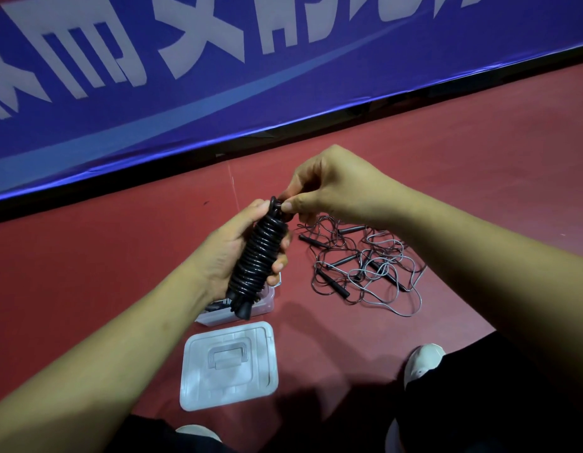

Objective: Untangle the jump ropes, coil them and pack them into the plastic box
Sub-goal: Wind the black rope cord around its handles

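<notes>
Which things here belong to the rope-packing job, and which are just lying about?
Job: coiled black rope, gripped by the left hand, its top end pinched by the right hand; tangled ropes; plastic box; box lid.

Not the job: blue banner; the person's white shoe.

Red floor (463, 165) holds everything: a tangled pile of jump ropes (365, 266) off to the right, the clear plastic box (264, 302) mid-scene, its lid (229, 364) flat just nearer, a white shoe (422, 361) near right.
</notes>
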`<action>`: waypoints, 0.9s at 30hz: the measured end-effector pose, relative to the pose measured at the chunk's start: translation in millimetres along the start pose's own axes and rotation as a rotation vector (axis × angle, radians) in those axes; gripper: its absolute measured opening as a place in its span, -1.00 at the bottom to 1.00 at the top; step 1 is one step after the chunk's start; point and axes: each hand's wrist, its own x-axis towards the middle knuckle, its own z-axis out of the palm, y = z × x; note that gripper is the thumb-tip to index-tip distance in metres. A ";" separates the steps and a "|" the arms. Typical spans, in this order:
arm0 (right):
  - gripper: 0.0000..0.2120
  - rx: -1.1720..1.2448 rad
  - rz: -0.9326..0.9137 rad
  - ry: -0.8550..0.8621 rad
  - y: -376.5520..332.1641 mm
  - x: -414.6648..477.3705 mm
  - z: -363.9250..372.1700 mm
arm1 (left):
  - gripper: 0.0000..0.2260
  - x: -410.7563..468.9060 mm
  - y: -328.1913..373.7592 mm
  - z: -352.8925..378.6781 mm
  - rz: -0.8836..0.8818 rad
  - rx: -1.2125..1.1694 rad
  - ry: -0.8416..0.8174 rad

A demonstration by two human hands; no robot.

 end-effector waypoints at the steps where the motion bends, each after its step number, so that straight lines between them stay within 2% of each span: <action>1: -0.97 -0.032 -0.008 0.006 0.3 1.0 0.8 | -0.71 0.6 -0.1 -2.0 -0.005 0.006 -0.006; 6: -0.96 -0.195 -0.040 0.016 2.3 4.1 4.4 | -0.56 1.9 0.8 -7.3 -0.036 0.040 -0.039; 10: -0.99 -0.230 -0.064 0.030 5.1 5.0 6.4 | -0.71 1.7 1.2 -5.2 -0.060 0.048 0.006; 14: -0.73 -0.236 -0.113 0.040 5.7 5.3 10.3 | -0.77 1.9 5.1 -4.7 -0.067 0.043 0.009; 20: -0.84 -0.312 -0.168 0.043 6.3 5.5 8.7 | -0.76 0.7 8.6 -1.4 -0.094 -0.011 -0.035; 24: -0.93 -0.354 -0.198 0.128 8.9 7.4 17.2 | -0.66 -2.3 14.0 1.1 -0.114 -0.039 -0.065; 27: -0.90 -0.334 -0.191 0.224 14.8 7.1 28.1 | -0.66 -3.9 13.8 0.6 -0.118 -0.052 -0.057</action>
